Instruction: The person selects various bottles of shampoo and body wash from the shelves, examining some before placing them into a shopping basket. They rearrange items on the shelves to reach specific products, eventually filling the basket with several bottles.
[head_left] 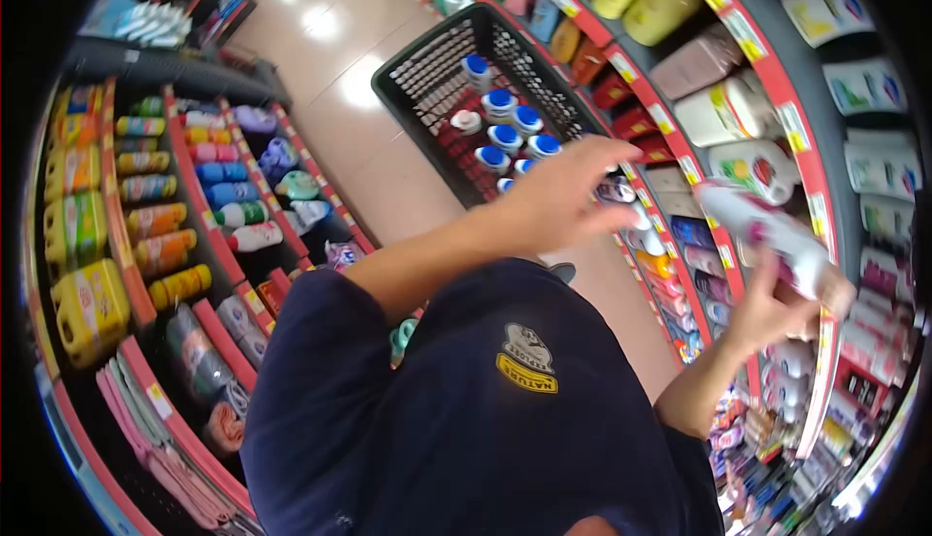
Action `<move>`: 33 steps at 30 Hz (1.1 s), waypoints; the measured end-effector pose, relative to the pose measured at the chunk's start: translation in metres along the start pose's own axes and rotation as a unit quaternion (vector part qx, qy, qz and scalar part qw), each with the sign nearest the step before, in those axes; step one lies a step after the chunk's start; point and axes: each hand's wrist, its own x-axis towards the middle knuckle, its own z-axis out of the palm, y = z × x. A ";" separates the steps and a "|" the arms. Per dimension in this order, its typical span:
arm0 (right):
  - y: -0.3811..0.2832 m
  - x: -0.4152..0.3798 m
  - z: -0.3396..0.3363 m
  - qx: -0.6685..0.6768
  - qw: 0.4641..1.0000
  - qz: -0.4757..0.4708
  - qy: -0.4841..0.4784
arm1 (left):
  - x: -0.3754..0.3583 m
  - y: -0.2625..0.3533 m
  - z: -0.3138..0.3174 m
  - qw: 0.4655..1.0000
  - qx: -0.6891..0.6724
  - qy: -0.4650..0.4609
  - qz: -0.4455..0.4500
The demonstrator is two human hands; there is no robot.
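My right hand (777, 308) is closed around a white bottle with pink-purple markings (762, 230), raised and tilted in front of the right-hand shelves. The bottle is somewhat blurred, and part of its lower end is covered by my fingers. My left hand (558, 196) reaches across above the near end of a dark shopping basket (427, 50), its thumb and fingers apart. A small dark-and-white item (614, 188) shows in the gap between them, seemingly on the shelf behind. Several white bottles with blue caps (500, 102) stand inside the basket.
Shelves with red edges and price labels (748, 26) line the right side, filled with bottles. On the left, another rack holds yellow jugs (87, 298), coloured bottles and folded cloths (155, 449). A tiled floor (340, 31) runs between them.
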 end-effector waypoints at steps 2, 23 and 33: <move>0.020 -0.047 0.056 0.071 0.990 0.053 -0.112 | -0.002 0.010 -0.003 0.999 0.015 -0.005 -0.028; 0.089 -0.161 0.166 -0.014 0.910 0.155 -0.385 | -0.091 -0.272 -0.099 0.917 0.238 -0.031 -0.318; 0.122 -0.216 0.050 -0.194 0.891 0.232 -0.340 | -0.102 -0.340 -0.075 0.865 0.328 -0.161 -0.344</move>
